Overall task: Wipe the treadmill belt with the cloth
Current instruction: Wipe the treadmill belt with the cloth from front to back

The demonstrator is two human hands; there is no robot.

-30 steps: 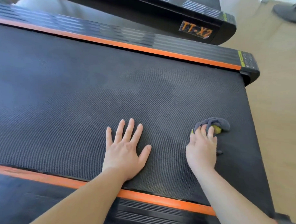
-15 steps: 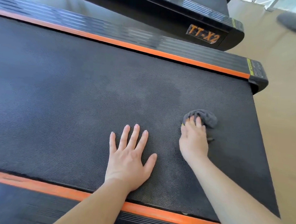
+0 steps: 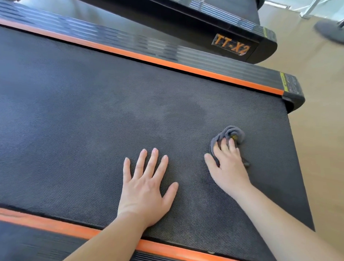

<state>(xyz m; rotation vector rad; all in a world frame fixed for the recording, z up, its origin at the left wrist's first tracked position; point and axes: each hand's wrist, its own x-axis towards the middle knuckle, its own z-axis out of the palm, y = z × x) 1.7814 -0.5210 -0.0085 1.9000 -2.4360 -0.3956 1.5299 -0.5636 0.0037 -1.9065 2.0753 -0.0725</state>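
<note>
Your right hand (image 3: 227, 167) presses a crumpled grey cloth with a yellow patch (image 3: 230, 135) onto the black textured treadmill belt (image 3: 89, 117), fingers curled over the cloth near the belt's right end. Your left hand (image 3: 145, 188) lies flat on the belt just left of it, fingers spread and holding nothing, near the orange side stripe (image 3: 172, 251) at the near edge.

A gym: two treadmills (image 3: 168, 103) side by side on wood flooring (image 3: 324, 96).
</note>
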